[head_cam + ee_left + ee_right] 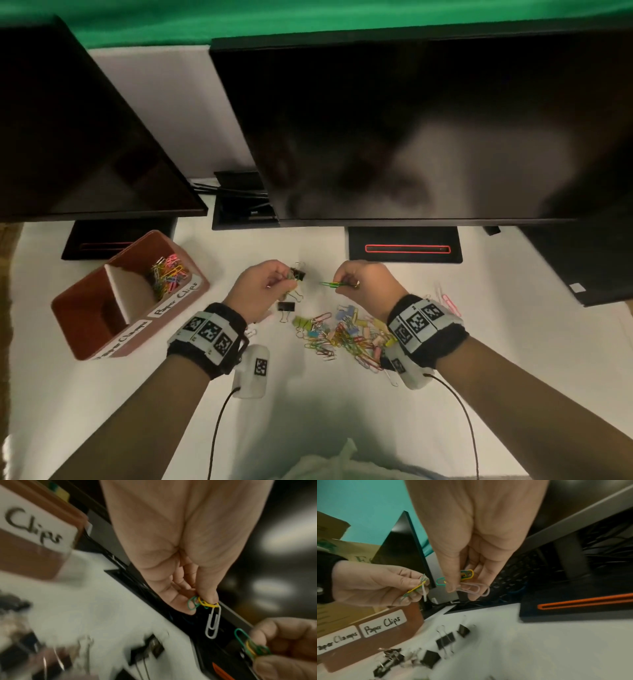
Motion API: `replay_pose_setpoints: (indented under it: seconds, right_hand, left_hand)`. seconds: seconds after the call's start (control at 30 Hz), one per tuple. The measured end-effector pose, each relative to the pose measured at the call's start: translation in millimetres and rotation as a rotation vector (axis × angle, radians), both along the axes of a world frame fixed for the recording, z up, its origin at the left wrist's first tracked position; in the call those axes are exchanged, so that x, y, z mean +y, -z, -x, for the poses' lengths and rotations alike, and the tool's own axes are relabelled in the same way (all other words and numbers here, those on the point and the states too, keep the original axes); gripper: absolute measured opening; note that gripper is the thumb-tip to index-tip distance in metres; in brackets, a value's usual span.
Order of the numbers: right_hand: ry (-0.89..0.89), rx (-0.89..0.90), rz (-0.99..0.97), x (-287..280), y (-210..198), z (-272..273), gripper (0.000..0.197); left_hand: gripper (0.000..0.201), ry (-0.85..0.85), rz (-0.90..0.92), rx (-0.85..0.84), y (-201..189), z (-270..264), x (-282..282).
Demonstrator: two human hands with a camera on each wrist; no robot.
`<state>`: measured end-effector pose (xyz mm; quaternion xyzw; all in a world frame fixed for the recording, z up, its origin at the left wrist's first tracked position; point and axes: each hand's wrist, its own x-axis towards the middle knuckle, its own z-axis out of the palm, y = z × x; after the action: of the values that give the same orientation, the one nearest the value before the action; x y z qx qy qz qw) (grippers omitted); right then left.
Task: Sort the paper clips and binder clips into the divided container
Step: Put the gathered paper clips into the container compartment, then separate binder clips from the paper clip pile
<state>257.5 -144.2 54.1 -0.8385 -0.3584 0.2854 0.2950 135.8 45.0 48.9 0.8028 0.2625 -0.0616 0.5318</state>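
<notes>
1. The left hand (263,291), just left of centre in the head view, pinches a small bunch of paper clips between thumb and fingertips; the left wrist view shows green and yellow clips (200,603) at the fingertips with a white paper clip (212,623) dangling below them.
2. The right hand (363,286), just right of centre, pinches its own bunch of green and yellow clips (330,283), whose tips point toward the left hand; the two hands are near but apart.
3. In the right wrist view a pale pink paper clip (474,589) also lies across the right fingertips.
4. The divided container (202,284) sits at middle left of the head view, labelled "Paper Clips" and "Paper Clamps"; its upper compartment holds coloured paper clips (169,274).
5. A mixed pile of clips (342,337) lies on the white table (513,359) below and between the hands.
6. Black binder clips (286,306) lie just below the left hand.
</notes>
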Motion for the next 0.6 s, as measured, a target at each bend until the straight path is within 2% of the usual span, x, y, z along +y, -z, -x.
replay_pose_setpoints:
  seconds: [0.2, 0.3, 0.4, 0.5, 0.6]
  right_hand:
    - [-0.145, -0.047, -0.163, 114, -28, 40, 0.010]
    - [-0.186, -0.035, -0.208, 184, -39, 68, 0.011]
    - [-0.166, 0.019, -0.202, 246, -41, 96, 0.016]
    - [-0.148, 0.067, -0.101, 282, -34, 111, 0.031]
    - [-0.148, 0.058, -0.054, 287, -30, 115, 0.037]
  left_hand:
    - [0.017, -0.265, 0.042, -0.121, -39, 59, 86]
    - [0.021, -0.375, -0.050, -0.103, -42, 91, 134]
    - [0.026, -0.526, -0.026, -0.119, -39, 112, 168]
    - [0.014, -0.594, 0.102, -0.107, -33, 113, 179]
    - [0.025, -0.580, 0.085, -0.076, -31, 115, 185]
